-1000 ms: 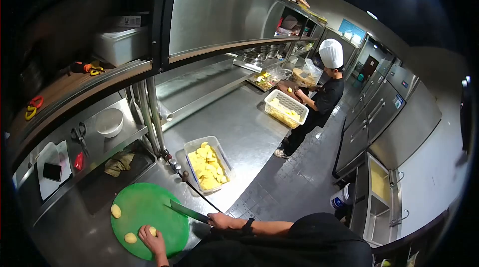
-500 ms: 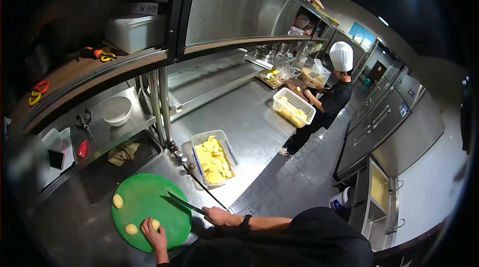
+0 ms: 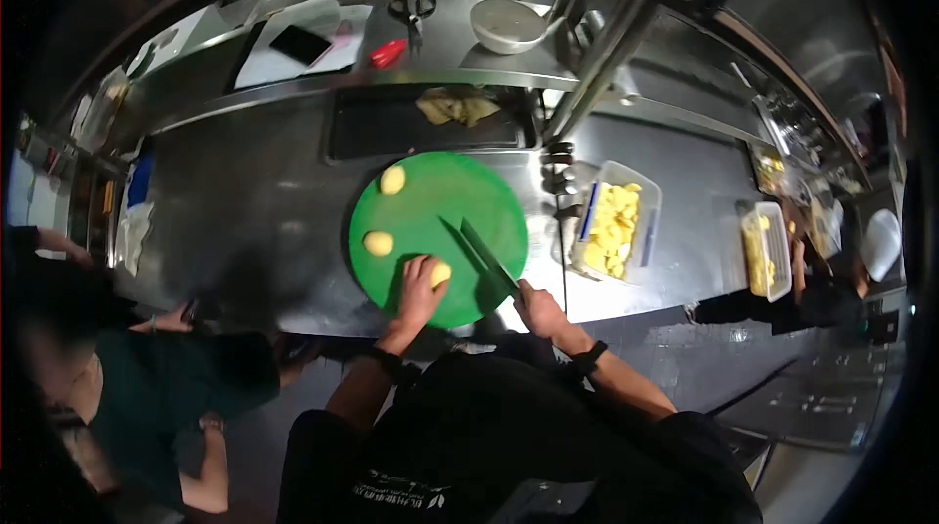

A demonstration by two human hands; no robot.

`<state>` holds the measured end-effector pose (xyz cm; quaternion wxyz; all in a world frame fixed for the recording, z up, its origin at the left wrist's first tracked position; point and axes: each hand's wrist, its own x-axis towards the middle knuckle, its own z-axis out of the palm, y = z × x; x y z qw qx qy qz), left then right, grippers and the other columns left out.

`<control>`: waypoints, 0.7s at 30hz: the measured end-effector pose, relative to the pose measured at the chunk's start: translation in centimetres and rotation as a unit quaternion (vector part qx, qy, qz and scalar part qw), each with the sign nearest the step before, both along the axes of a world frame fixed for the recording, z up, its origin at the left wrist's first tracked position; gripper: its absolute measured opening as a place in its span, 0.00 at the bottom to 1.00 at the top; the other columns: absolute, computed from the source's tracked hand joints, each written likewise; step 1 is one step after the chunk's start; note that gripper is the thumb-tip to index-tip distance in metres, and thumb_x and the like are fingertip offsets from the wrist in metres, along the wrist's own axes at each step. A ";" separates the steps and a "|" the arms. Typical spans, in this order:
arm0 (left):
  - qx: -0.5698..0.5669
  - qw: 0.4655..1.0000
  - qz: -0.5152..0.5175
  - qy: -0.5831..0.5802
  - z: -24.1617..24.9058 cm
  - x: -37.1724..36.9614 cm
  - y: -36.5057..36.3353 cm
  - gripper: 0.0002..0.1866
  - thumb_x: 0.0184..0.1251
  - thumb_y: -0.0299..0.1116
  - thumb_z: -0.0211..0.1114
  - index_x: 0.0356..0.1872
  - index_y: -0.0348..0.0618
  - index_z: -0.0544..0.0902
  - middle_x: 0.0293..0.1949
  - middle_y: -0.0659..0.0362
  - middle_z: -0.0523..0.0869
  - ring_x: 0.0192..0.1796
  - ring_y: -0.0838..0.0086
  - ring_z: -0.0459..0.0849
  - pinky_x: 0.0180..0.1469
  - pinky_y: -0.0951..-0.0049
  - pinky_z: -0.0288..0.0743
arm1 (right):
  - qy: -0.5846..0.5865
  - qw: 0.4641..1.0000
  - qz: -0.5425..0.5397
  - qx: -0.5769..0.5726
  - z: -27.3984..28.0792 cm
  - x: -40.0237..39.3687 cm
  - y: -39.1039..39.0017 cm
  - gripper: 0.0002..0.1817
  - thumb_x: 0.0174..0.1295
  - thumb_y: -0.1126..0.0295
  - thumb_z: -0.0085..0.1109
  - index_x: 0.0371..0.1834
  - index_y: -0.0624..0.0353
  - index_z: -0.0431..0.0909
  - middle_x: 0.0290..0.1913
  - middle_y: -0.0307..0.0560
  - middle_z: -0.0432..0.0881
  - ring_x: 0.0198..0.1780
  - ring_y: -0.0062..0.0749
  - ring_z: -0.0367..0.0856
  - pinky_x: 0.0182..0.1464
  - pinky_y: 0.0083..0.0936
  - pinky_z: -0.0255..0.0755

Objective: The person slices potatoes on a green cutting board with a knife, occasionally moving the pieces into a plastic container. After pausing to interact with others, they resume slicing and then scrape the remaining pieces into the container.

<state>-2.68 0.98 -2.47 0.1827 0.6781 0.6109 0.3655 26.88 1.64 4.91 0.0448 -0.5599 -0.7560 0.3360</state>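
A round green cutting board [image 3: 450, 191] lies on the steel counter. My left hand [image 3: 419, 291] is on its near part, fingers closed on a peeled potato [image 3: 440, 275]. In my right hand [image 3: 540, 309] is the handle of a knife [image 3: 489, 258], its dark blade slanting over the board's right side, apart from the potato. Two more peeled potatoes rest on the board, one at the upper left [image 3: 392, 180] and one at the left [image 3: 379, 243]. Right of the board stands a clear plastic container [image 3: 650, 221] of yellow potato pieces [image 3: 614, 226].
Behind the board is a dark tray [image 3: 362, 128] with a crumpled cloth [image 3: 457, 107]. The shelf above holds a bowl [image 3: 509, 27], scissors [image 3: 415, 20], a red item [image 3: 387, 53] and a phone [image 3: 300, 45]. People stand at left and far right, the latter by another container [image 3: 779, 250].
The camera view has swung left and down, bringing the board to the middle and people at the left into view. Both hands keep their holds on the potato and the knife.
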 end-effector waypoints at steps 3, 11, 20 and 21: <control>-0.005 1.000 0.004 -0.025 1.4 0.1 -0.2 0.26 0.59 0.28 0.77 0.60 0.37 0.81 0.58 0.45 0.81 0.62 0.44 0.78 0.64 0.50 0.75 | 0.029 0.999 0.027 -0.004 0.9 -1.1 -0.1 0.20 0.74 0.67 0.58 0.63 0.67 0.71 0.33 0.71 0.86 0.38 0.71 0.86 0.43 0.61 0.79; 0.043 0.979 -0.190 0.054 5.3 -2.8 1.9 0.05 0.62 0.21 0.67 0.38 0.38 0.82 0.46 0.52 0.81 0.51 0.52 0.79 0.54 0.55 0.78 | -0.013 0.997 0.070 -0.012 1.8 -2.5 -0.5 0.16 0.75 0.68 0.55 0.61 0.64 0.73 0.31 0.70 0.86 0.36 0.70 0.86 0.42 0.62 0.78; -0.038 0.957 -0.271 0.095 5.9 -3.4 3.8 0.03 0.62 0.22 0.65 0.36 0.37 0.81 0.45 0.53 0.81 0.53 0.53 0.81 0.58 0.56 0.79 | -0.022 0.996 0.089 -0.009 3.6 -2.4 -0.3 0.15 0.76 0.68 0.55 0.60 0.65 0.75 0.30 0.68 0.86 0.35 0.68 0.87 0.42 0.60 0.80; -0.029 0.959 -0.269 0.090 5.8 -3.4 3.6 0.03 0.62 0.22 0.65 0.36 0.37 0.81 0.44 0.53 0.81 0.52 0.53 0.81 0.57 0.56 0.79 | -0.018 0.996 0.085 -0.009 4.5 -2.4 -0.4 0.15 0.76 0.68 0.55 0.59 0.66 0.75 0.29 0.68 0.86 0.35 0.68 0.87 0.41 0.60 0.80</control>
